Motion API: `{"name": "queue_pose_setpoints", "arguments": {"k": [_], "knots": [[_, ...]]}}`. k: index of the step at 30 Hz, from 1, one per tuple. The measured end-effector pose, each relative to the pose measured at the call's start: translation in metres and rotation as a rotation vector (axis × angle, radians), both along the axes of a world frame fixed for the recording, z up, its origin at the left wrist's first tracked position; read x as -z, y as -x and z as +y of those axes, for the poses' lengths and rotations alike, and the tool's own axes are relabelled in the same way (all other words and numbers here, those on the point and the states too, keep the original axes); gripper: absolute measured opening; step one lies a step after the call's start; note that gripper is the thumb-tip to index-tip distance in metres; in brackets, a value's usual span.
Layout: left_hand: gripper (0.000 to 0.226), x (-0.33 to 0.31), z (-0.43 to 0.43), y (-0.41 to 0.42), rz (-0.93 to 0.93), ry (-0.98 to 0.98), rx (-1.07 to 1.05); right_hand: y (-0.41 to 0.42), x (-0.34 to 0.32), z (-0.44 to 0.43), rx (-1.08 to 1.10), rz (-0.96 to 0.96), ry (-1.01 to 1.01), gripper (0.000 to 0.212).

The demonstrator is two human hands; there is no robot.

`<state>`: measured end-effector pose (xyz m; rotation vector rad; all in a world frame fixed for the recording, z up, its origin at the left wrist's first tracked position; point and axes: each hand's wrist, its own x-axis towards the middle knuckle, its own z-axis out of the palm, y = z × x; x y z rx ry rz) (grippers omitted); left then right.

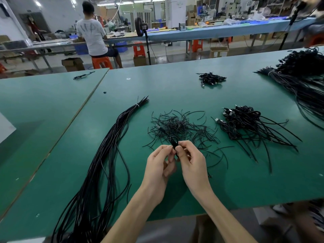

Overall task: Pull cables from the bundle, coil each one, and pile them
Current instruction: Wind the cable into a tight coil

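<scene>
Both grips clenched on the work: my left hand (160,163) and right hand (191,160) pinch one small coiled cable (174,142), just nearside of the tie heap (177,127). It looks light, limp and springy, so I'd hold it at the waist. The bundle (108,146) lies left of the heap and the coiled pile (242,120) right, both loose on the desk (175,88), no bin.

the long black rubbery-sheathed cable bundle (107,146) looks smooth with a slight sheen, lying on the matt green smooth-topped table (175,88) (cardboard box (72,64) beyond looks dull).
</scene>
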<state>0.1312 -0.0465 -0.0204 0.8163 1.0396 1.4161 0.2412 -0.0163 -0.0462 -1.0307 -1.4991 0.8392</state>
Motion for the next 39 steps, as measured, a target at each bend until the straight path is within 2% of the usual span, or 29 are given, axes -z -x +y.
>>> {"name": "queue_pose_setpoints", "arguments": {"k": [3, 6, 8, 9, 11, 13, 17, 20, 22, 24, 26, 29, 33, 37, 39], "knots": [[0.023, -0.004, 0.004, 0.007, -0.146, 0.116, 0.120, -0.002, -0.001, -0.001, 0.030, 0.024, -0.004, 0.010], [0.021, -0.006, 0.010, 0.011, -0.378, 0.253, 0.195, -0.003, -0.004, -0.004, 0.074, 0.007, -0.071, 0.025], [0.021, -0.009, 0.013, 0.014, -0.352, 0.267, 0.223, -0.003, -0.005, -0.005, 0.099, -0.008, -0.132, 0.023], [0.022, -0.011, 0.014, 0.016, -0.262, 0.240, 0.219, -0.003, -0.006, -0.005, 0.109, -0.012, -0.152, 0.018], [0.025, -0.018, 0.014, 0.023, 0.038, 0.120, 0.183, -0.002, -0.006, -0.005, 0.113, -0.017, -0.137, 0.013], [0.026, -0.026, 0.013, 0.029, 0.323, -0.044, 0.127, -0.001, -0.006, -0.004, 0.110, 0.002, -0.072, 0.023], [0.020, -0.041, 0.010, 0.039, 0.645, -0.357, 0.043, -0.001, -0.007, -0.004, 0.113, 0.100, 0.068, 0.028], [0.016, -0.043, 0.005, 0.041, 1.032, -0.589, -0.029, 0.000, -0.005, -0.005, 0.156, 0.079, -0.014, 0.033], [0.013, -0.038, 0.003, 0.041, 1.185, -0.670, -0.041, 0.002, -0.004, -0.007, 0.053, 0.147, 0.027, 0.044], [0.012, -0.030, 0.002, 0.043, 1.365, -0.726, -0.065, 0.003, -0.005, -0.010, -0.063, 0.227, 0.112, 0.066], [0.015, -0.022, 0.003, 0.046, 1.459, -0.749, -0.084, 0.003, -0.005, -0.009, -0.130, 0.258, 0.167, 0.070], [0.016, -0.017, 0.003, 0.050, 1.418, -0.705, -0.085, 0.001, -0.008, -0.009, -0.212, 0.180, 0.144, 0.046], [0.017, -0.014, 0.004, 0.050, 1.125, -0.569, -0.073, 0.000, -0.007, -0.005, -0.193, 0.035, 0.100, 0.009], [0.020, -0.011, 0.000, 0.037, 0.788, -0.383, -0.009, 0.000, -0.009, -0.004, -0.089, 0.035, 0.081, 0.028], [0.024, -0.010, -0.001, 0.032, 0.628, -0.284, -0.006, 0.000, -0.009, -0.004, -0.038, 0.011, 0.045, 0.028]]}}
